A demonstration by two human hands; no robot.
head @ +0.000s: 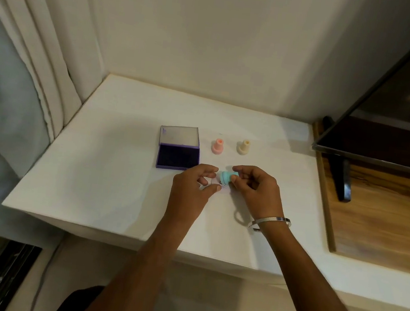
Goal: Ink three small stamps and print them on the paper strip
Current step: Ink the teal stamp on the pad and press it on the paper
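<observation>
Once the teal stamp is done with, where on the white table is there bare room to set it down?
Bare patches: left of the ink pad out to the table edge; behind the pink stamp and cream stamp toward the wall; right of the cream stamp. Crowded: just in front of the pad, where the left hand and right hand meet around the teal stamp.

No text, label, brand name or number can be read anywhere in this view. Faint dark printed marks [221, 184] sit on the white surface between the two hands, too small and blurred to make out. The purple rectangular ink pad case [178, 157] shows no legible lettering.
</observation>
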